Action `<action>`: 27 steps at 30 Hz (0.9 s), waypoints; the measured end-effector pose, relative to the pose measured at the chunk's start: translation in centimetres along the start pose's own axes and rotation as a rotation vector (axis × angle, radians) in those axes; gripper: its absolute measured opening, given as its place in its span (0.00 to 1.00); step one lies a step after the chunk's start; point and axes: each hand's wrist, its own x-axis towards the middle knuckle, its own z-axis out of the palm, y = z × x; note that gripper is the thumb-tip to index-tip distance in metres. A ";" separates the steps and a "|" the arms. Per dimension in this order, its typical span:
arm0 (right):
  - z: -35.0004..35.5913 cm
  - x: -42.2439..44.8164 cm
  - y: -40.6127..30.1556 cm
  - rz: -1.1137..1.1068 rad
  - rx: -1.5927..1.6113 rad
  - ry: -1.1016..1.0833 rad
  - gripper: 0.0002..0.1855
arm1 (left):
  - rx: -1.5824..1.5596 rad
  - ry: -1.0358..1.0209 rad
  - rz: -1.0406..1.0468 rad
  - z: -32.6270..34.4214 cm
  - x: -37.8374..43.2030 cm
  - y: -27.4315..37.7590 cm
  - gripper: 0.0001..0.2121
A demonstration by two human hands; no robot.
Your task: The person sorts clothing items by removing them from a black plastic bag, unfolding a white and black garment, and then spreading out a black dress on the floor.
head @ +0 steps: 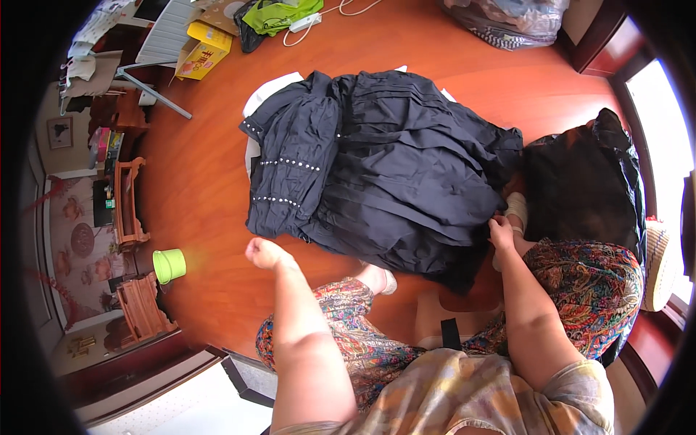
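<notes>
A black garment (402, 157), gathered and pleated, lies spread on the reddish-brown wood floor before me. Rows of pearl-like white beads run along its left part. With the fingers of my right hand (501, 234) I pinch its edge at the lower right. My left hand (268, 253) is curled just below the garment's lower left corner, and nothing shows in it. White material (272, 92) peeks out from under the garment's upper left; most of it is hidden.
A large black plastic bag (576, 185) stands beside my right leg. A green bucket (169, 265) is at the left. Farther off are a yellow cardboard box (206, 51), a green bag (280, 16), a white power strip (305, 22) and a filled clear plastic bag (505, 22).
</notes>
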 end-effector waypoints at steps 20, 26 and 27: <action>-1.1 2.9 3.0 -0.242 -0.142 0.060 0.18 | -0.445 -1.167 -0.971 3.7 7.7 2.6 0.23; -0.1 1.3 1.3 -0.200 -0.103 0.004 0.20 | -0.353 -1.131 -0.695 3.1 8.3 7.8 0.17; -0.2 1.2 1.3 -0.218 -0.111 0.010 0.20 | -0.353 -1.142 -0.686 2.8 7.3 9.3 0.17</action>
